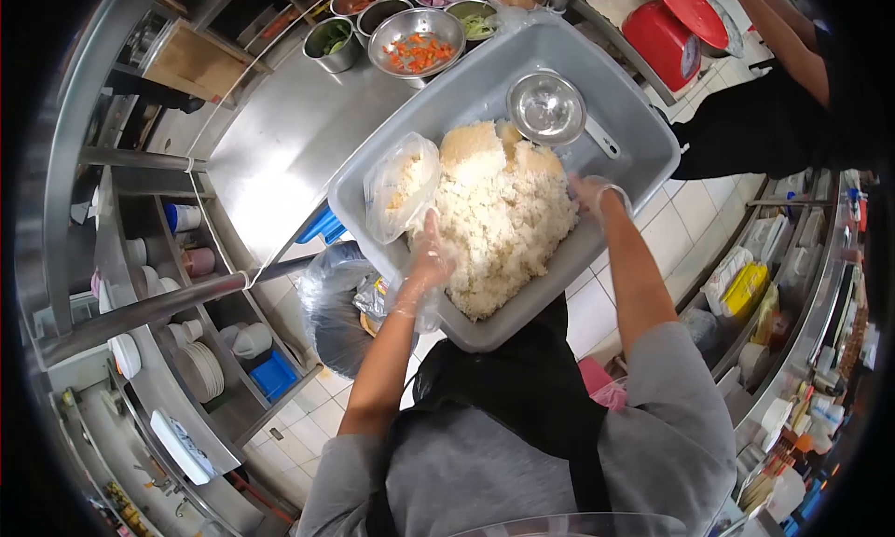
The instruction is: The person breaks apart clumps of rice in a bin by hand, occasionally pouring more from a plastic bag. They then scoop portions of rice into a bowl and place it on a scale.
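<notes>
A mound of white rice [499, 220] fills much of a grey plastic tub [637, 131]. My left hand [431, 262], in a clear plastic glove, is at the left side of the mound, fingers stretched toward a clear plastic bag [401, 187] with some rice in it. The bag rests by the tub's left wall. At the mound's right edge, my right hand [597, 197], also gloved, touches the rice with fingers extended, their tips partly hidden. Farther back in the tub lie a metal bowl [545, 108] and a white handle [602, 138] beside it.
Behind the tub, a metal bowl of chopped orange vegetables [417, 52] stands among several metal containers on a steel counter [289, 131]. A red scale [660, 48] is at the back right, near another person's arm [783, 34]. A lined bin [340, 304] stands at lower left.
</notes>
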Demonstrator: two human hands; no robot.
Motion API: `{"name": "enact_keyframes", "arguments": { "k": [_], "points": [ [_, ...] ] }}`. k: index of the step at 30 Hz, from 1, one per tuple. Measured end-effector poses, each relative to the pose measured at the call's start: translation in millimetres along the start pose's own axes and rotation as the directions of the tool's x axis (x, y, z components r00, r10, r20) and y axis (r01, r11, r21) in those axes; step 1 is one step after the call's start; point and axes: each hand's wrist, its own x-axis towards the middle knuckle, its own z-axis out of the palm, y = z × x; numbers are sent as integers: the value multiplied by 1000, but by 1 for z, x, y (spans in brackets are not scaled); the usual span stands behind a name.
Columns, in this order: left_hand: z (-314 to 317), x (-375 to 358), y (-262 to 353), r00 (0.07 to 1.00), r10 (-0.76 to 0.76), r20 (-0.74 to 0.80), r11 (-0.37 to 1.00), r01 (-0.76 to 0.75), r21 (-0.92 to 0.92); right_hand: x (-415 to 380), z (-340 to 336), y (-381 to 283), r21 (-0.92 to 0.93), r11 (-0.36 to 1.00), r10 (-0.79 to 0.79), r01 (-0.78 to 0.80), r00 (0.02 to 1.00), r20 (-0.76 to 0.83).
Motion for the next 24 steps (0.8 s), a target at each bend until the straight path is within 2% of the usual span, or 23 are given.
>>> {"name": "enact_keyframes", "arguments": {
  "k": [1, 2, 3, 6, 7, 9, 10, 12, 13, 14, 15, 16, 18, 19, 20, 22, 23, 24],
  "points": [
    [-15, 2, 23, 970, -172, 170, 985, 172, 16, 6, 2, -4, -6, 1000, -7, 7, 1000, 6],
    [-22, 1, 36, 880, -339, 332, 939, 340, 57, 7, 9, -1, -7, 992, -128, 129, 988, 82],
    [-3, -5, 10, 921, -249, 300, 958, 280, -67, 6, 22, 5, 4, 969, -243, 246, 957, 159],
    [20, 0, 14, 905, -356, 234, 926, 376, -43, 0, 56, 7, 93, 820, -557, 565, 748, 362],
    [23, 5, 20, 902, -368, 228, 921, 388, -48, 2, 63, 3, 85, 821, -552, 565, 746, 374],
    [20, 12, 37, 834, -429, 346, 886, 464, -21, 7, 82, 3, 464, 857, -461, 225, 737, 494],
    [19, 13, 47, 831, -442, 336, 878, 478, -27, 5, 86, -1, 450, 864, -454, 224, 732, 508],
    [15, 15, 67, 897, -367, 248, 773, 442, -456, -16, 91, -14, 472, 861, -450, 188, 714, 536],
    [13, 17, 77, 894, -377, 240, 770, 447, -454, -29, 92, -20, 487, 857, -451, 170, 706, 547],
    [12, 18, 86, 889, -371, 267, 570, 445, -691, -41, 94, -23, 504, 851, -449, 146, 700, 556],
    [13, 18, 93, 889, -355, 288, 314, 404, -859, -47, 97, -23, 520, 845, -449, 124, 694, 564],
    [16, 20, 93, 889, -359, 284, 318, 403, -858, -47, 100, -24, 520, 845, -451, 124, 689, 568],
    [28, 23, 82, 938, -337, 77, 640, 288, -712, -49, 106, -27, 366, 916, -332, 165, 823, 460],
    [38, 22, 68, 936, -352, 12, 811, 311, -496, -107, 89, -46, 281, 909, -408, 309, 802, 437],
    [36, 24, 72, 941, -338, 4, 816, 295, -497, -107, 88, -43, 283, 903, -420, 323, 801, 427],
    [28, 25, 80, 954, -278, -112, 912, 226, -341, -93, 93, -29, 458, 645, -764, 612, 493, 416],
    [19, 23, 88, 958, -265, -105, 915, 216, -341, -79, 96, -22, 461, 639, -769, 615, 498, 402],
    [6, 21, 98, 964, -265, -4, 818, 223, -530, -59, 98, -17, 264, 664, -738, 699, 556, 383]
  ]
}}
